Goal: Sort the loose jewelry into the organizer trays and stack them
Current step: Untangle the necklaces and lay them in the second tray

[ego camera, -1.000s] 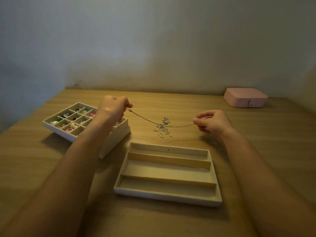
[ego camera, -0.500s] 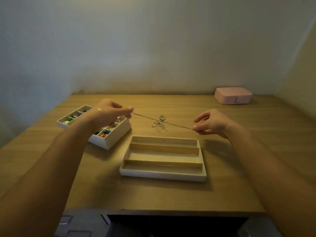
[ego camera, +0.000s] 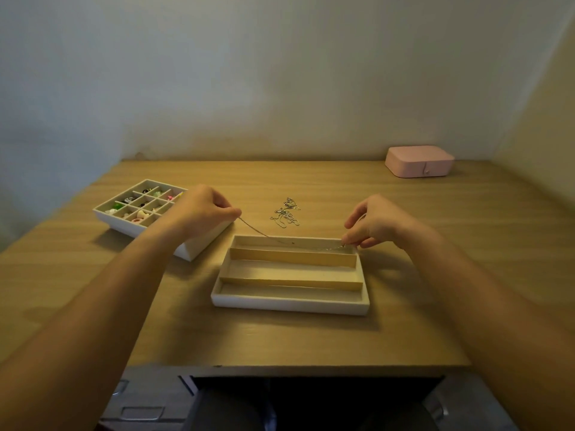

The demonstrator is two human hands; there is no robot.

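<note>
- Chain is pinched at each end, by left hand and right hand; hands are held well apart.
- A second ago it was stretched in mid-air; now it has been lowered, sagging into the far slot of the tray.
- Judged: lay-in nearly done, release due next.
- Tangled pile is left unsorted on the bench; grid tray is part-filled.

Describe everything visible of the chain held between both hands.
The chain is thin, silvery metal, pinched at its ends by the left hand and right hand. It slopes down from the left hand into the far slot of the white tray and runs along it to the right hand.
</note>
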